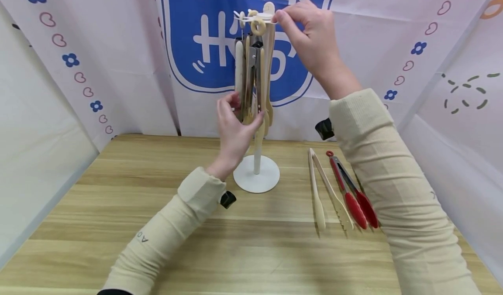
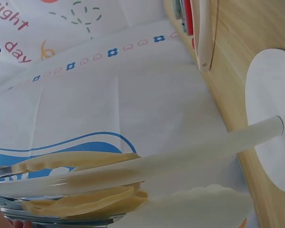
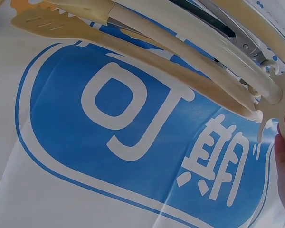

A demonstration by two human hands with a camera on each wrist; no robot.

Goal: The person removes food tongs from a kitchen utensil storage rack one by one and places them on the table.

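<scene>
A white utensil rack (image 1: 271,179) with a round base and an upright pole stands on the table. Beige-handled metal tongs (image 1: 253,68) and other kitchen tools hang from its top hooks; beige tips (image 2: 85,199) of some show in the left wrist view. My left hand (image 1: 234,131) grips the hanging tongs partway down, thumb on the near side and fingers on the far left. Up at the hooked top (image 1: 268,16), my right hand (image 1: 308,37) pinches the edge between thumb and fingers. In the right wrist view, a beige slotted turner (image 3: 47,26) hangs beside the pole.
Beige tongs (image 1: 317,190) lie spread on the wooden table (image 1: 177,242), right of the base. Beside them are red-tipped metal tongs (image 1: 355,205), close to the right forearm. A white cloth backdrop (image 1: 125,85) with a blue sign rises behind the table.
</scene>
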